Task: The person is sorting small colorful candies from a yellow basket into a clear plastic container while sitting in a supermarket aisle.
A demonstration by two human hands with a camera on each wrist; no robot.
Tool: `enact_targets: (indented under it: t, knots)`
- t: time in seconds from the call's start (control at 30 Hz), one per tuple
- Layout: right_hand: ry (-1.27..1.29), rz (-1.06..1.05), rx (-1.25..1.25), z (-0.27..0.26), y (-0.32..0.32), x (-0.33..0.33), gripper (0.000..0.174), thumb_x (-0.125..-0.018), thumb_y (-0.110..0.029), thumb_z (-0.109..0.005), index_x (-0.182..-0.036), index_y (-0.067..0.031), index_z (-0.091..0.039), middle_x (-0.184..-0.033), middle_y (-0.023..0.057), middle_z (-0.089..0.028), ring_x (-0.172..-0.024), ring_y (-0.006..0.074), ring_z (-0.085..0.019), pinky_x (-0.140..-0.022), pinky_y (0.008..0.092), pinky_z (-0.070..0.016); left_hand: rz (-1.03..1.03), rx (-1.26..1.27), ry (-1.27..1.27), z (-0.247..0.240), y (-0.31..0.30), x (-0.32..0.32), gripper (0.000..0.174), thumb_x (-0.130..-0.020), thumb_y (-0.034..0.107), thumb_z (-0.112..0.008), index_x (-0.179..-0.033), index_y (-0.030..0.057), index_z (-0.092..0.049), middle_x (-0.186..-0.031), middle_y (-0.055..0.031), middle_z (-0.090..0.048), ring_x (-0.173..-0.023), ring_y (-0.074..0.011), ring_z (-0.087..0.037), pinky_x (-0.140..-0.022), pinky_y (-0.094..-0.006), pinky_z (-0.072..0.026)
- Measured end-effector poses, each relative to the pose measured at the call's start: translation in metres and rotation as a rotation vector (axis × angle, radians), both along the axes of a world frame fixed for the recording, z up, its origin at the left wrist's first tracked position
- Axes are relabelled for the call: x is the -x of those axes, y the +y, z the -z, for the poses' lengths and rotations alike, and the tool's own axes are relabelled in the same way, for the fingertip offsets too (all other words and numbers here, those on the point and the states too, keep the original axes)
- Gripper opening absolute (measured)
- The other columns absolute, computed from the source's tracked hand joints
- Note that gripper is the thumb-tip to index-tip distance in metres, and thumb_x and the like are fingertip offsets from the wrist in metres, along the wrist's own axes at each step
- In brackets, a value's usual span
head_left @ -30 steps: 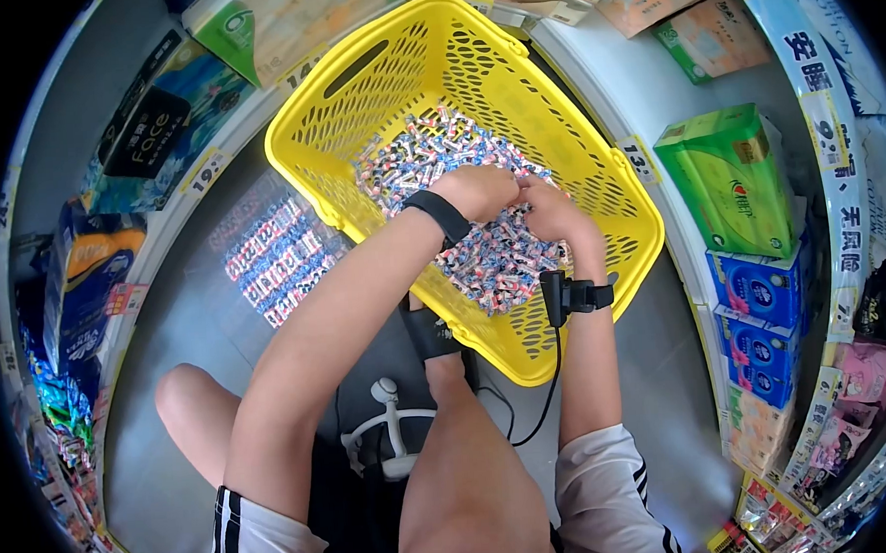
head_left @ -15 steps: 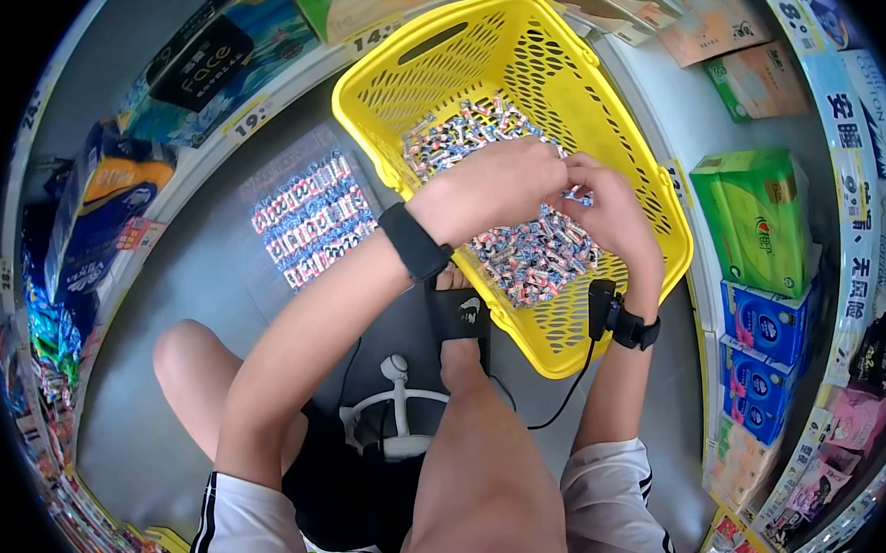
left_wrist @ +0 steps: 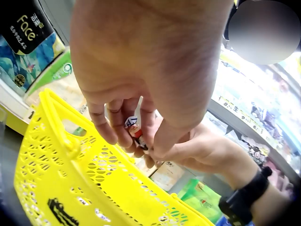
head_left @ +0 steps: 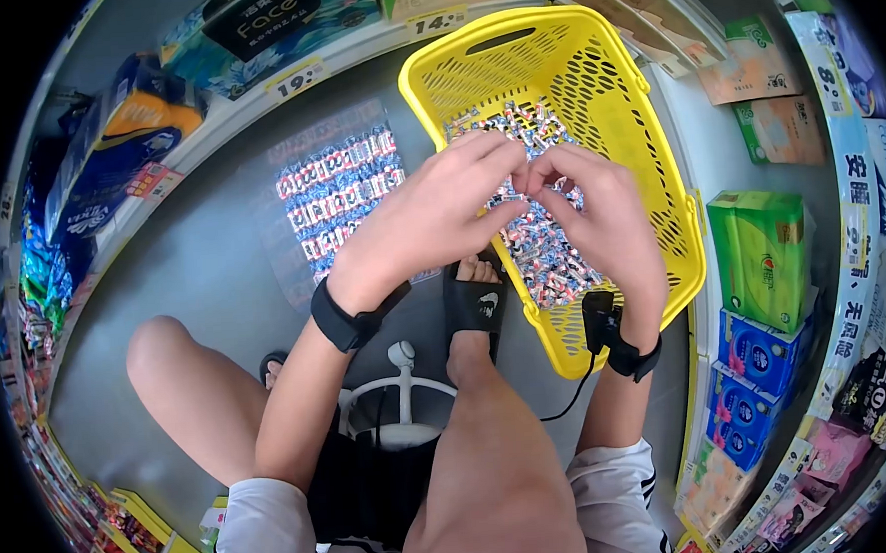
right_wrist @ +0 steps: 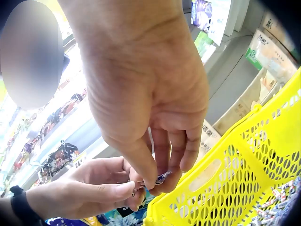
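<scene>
Both hands meet fingertip to fingertip over the yellow basket [head_left: 698, 263], which holds a heap of small wrapped candies [head_left: 552, 261]. The left hand [head_left: 430, 212] has bent fingers and comes in from the left; opposite it is the right hand [head_left: 608, 213]. In the left wrist view a small wrapped candy [left_wrist: 134, 132] lies against the left hand's fingers, pinched near the thumb, with the right hand [left_wrist: 211, 148] touching there. The right wrist view shows the right hand [right_wrist: 146, 94] pinching a wrapper [right_wrist: 162, 178] between thumb and fingers, the left hand [right_wrist: 84, 188] beside it.
Neat rows of wrapped candies [head_left: 344, 197] lie on the floor left of the basket. Shelves with tissue packs [head_left: 760, 255] curve around both sides. A sandalled foot [head_left: 474, 300] stands by the basket, and a white ring-shaped stand [head_left: 405, 404] is between the legs.
The basket and floor rows sit further right in the head view. Both hands have risen from low over the candies, and the fingertips have come together.
</scene>
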State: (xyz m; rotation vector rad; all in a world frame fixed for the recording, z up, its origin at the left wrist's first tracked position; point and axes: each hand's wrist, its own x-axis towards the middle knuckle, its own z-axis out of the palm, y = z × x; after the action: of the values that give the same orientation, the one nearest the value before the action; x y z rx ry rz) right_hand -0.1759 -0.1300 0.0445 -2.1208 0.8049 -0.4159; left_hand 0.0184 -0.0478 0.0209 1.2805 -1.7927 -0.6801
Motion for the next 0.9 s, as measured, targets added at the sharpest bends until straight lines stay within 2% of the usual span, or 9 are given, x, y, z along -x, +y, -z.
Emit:
enact_targets:
  t: [0.13, 0.23, 0.43, 0.5, 0.6, 0.67, 0.8, 0.87, 0.9]
  knots:
    - [-0.004, -0.107, 0.029, -0.001, 0.010, -0.031, 0.022, -0.086, 0.005, -0.070, -0.104, 0.0000, -0.059, -0.094, 0.0189, -0.068, -0.092, 0.0420, -0.068, -0.079, 0.0482, -0.0530, -0.078, -0.076, 0.055, 0.014, 0.019, -0.029, 0.023, -0.090, 0.003, -0.075, -0.101, 0.0006, -0.055, -0.090, -0.0144, -0.060, -0.085, -0.0362, -0.061, -0.078, -0.0422, -0.0511]
    - [0.037, -0.151, 0.078, 0.006, 0.020, -0.053, 0.023, -0.088, 0.001, -0.070, -0.108, -0.0010, -0.059, -0.099, 0.0206, -0.069, -0.095, 0.0436, -0.069, -0.079, 0.0513, -0.0538, -0.131, -0.094, 0.093, 0.022, 0.033, -0.045, 0.024, -0.091, 0.001, -0.073, -0.104, -0.0001, -0.053, -0.094, -0.0158, -0.065, -0.089, -0.0378, -0.065, -0.079, -0.0428, -0.0516]
    - [0.122, -0.180, 0.193, 0.024, 0.040, -0.092, 0.018, -0.090, -0.001, -0.067, -0.108, -0.0016, -0.062, -0.098, 0.0199, -0.071, -0.092, 0.0428, -0.070, -0.079, 0.0518, -0.0564, -0.152, -0.137, 0.065, 0.037, 0.061, -0.082, 0.024, -0.092, 0.002, -0.071, -0.113, 0.0007, -0.061, -0.106, -0.0165, -0.070, -0.103, -0.0394, -0.067, -0.086, -0.0462, -0.0532]
    - [0.171, -0.183, 0.250, 0.029, 0.050, -0.105, 0.020, -0.089, 0.002, -0.062, -0.108, -0.0018, -0.065, -0.096, 0.0195, -0.070, -0.089, 0.0415, -0.071, -0.076, 0.0511, -0.0575, -0.168, -0.146, 0.048, 0.044, 0.071, -0.094, 0.023, -0.091, 0.003, -0.071, -0.113, 0.0004, -0.063, -0.107, -0.0168, -0.072, -0.104, -0.0392, -0.068, -0.087, -0.0462, -0.0537]
    - [0.171, -0.205, 0.316, 0.041, 0.064, -0.126, 0.023, -0.085, 0.005, -0.062, -0.108, -0.0004, -0.065, -0.095, 0.0192, -0.070, -0.089, 0.0398, -0.072, -0.076, 0.0496, -0.0587, -0.208, -0.187, 0.028, 0.054, 0.084, -0.108, 0.021, -0.091, 0.004, -0.073, -0.111, 0.0004, -0.068, -0.107, -0.0172, -0.074, -0.104, -0.0391, -0.068, -0.089, -0.0464, -0.0544]
    - [0.146, -0.226, 0.343, 0.057, 0.067, -0.135, 0.022, -0.084, 0.007, -0.062, -0.105, 0.0009, -0.066, -0.095, 0.0195, -0.071, -0.090, 0.0393, -0.073, -0.077, 0.0484, -0.0598, -0.260, -0.164, 0.007, 0.068, 0.093, -0.114, 0.026, -0.088, 0.004, -0.076, -0.112, -0.0023, -0.068, -0.101, -0.0178, -0.072, -0.097, -0.0381, -0.068, -0.086, -0.0451, -0.0542]
    - [0.187, -0.235, 0.313, 0.090, 0.068, -0.151, 0.021, -0.083, 0.008, -0.062, -0.102, 0.0013, -0.067, -0.095, 0.0213, -0.070, -0.090, 0.0409, -0.073, -0.077, 0.0486, -0.0602, -0.320, -0.217, -0.073, 0.086, 0.103, -0.121, 0.024, -0.085, 0.003, -0.075, -0.108, 0.0016, -0.068, -0.104, -0.0154, -0.069, -0.104, -0.0380, -0.065, -0.089, -0.0477, -0.0536]
    - [0.270, -0.205, 0.203, 0.106, 0.070, -0.158, 0.016, -0.087, -0.001, -0.073, -0.102, -0.0012, -0.068, -0.098, 0.0218, -0.072, -0.095, 0.0431, -0.070, -0.082, 0.0520, -0.0563, -0.337, -0.204, -0.116, 0.102, 0.105, -0.126, 0.025, -0.084, 0.003, -0.075, -0.107, 0.0021, -0.067, -0.103, -0.0150, -0.067, -0.104, -0.0378, -0.064, -0.088, -0.0482, -0.0536]
    - [0.275, -0.207, 0.199, 0.111, 0.074, -0.160, 0.016, -0.087, -0.001, -0.073, -0.102, -0.0012, -0.068, -0.098, 0.0218, -0.072, -0.095, 0.0431, -0.070, -0.082, 0.0520, -0.0563, -0.349, -0.192, -0.160, 0.109, 0.107, -0.128, 0.026, -0.082, 0.002, -0.076, -0.106, 0.0026, -0.067, -0.101, -0.0146, -0.065, -0.104, -0.0376, -0.063, -0.088, -0.0487, -0.0535]
